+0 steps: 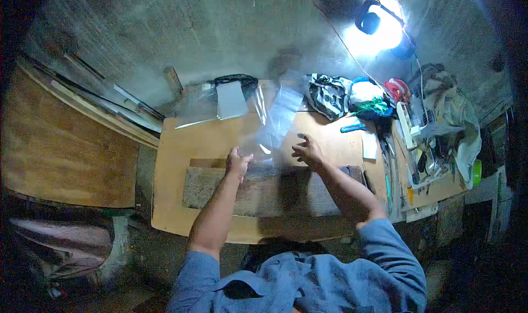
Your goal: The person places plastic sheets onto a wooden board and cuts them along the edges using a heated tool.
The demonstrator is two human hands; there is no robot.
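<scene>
A clear plastic sheet point(281, 112), shiny and partly blurred, stretches up and away from the middle of the table. At its near left corner my left hand point(238, 164) has its fingers closed, seemingly pinching the plastic. My right hand point(309, 152) is to the right of the sheet, fingers apart and curved, with nothing visible in it. Beneath both forearms lies a long, worn grey board point(258, 195). Beyond my left hand rests a stack of whitish sheets point(231, 100).
A blue cutter point(352, 128) lies right of the sheet. Behind it sit a striped black-and-white bag point(329, 95) and a red-and-white bundle point(397, 90). A power strip point(406, 126) runs along the right side. A bright lamp point(379, 29) hangs above the wooden table point(170, 170).
</scene>
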